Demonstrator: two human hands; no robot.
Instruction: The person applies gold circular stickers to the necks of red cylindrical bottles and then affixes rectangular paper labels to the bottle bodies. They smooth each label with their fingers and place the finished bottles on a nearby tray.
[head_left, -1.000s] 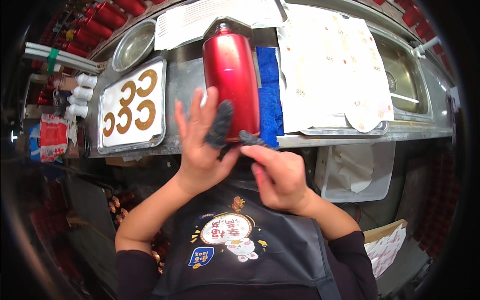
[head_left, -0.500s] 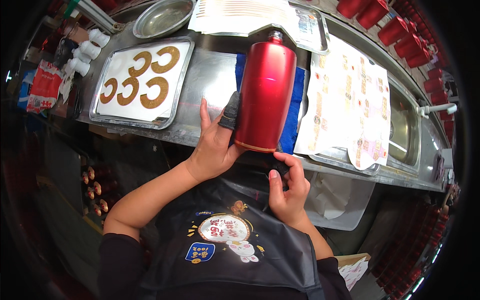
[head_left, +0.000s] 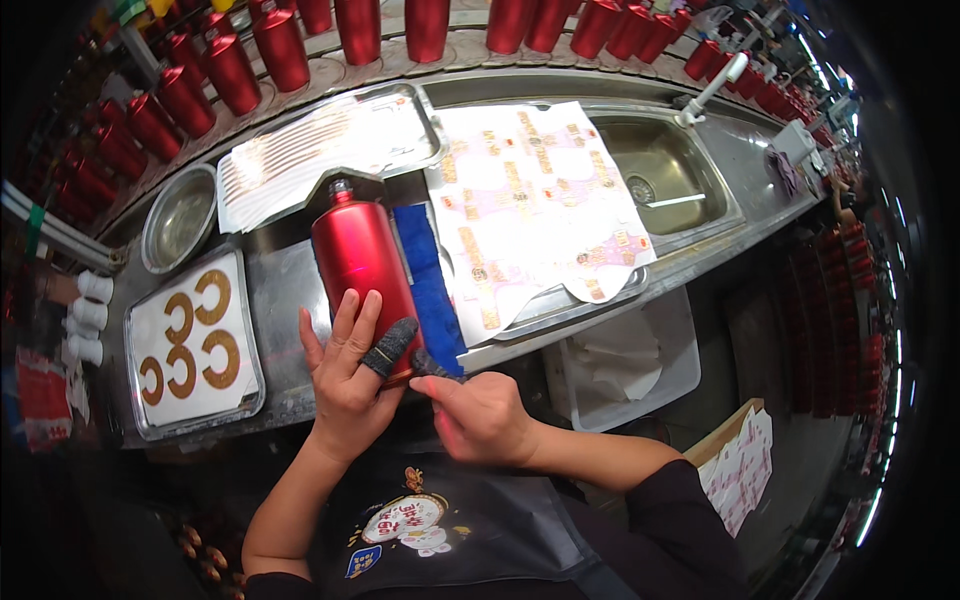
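Observation:
A red metallic bottle (head_left: 366, 255) lies tilted, neck away from me, against a dark angled rest on the metal worktop (head_left: 293, 285). My left hand (head_left: 352, 395) holds it near its base, fingers laid along its side and one in a grey finger cover. At the bottle's lower right edge is my right hand (head_left: 484, 415), its fingers curled together and a grey-covered finger touching the base. Whatever those curled fingers may hold is hidden. A blue cloth (head_left: 428, 285) spreads beside the bottle, under its right side.
Gold C-shaped stickers lie on a tray (head_left: 255, 385) at left, near a metal bowl (head_left: 180, 220). Printed sticker sheets (head_left: 540, 210) cover a tray at right, before a sink (head_left: 655, 175). Several red bottles (head_left: 280, 50) line the back. A plastic bin (head_left: 630, 370) stands below the counter.
My view has swung to the right, so the worktop appears shifted left. My left fingers have come over the bottle's side, and my right hand has turned and curled against its base.

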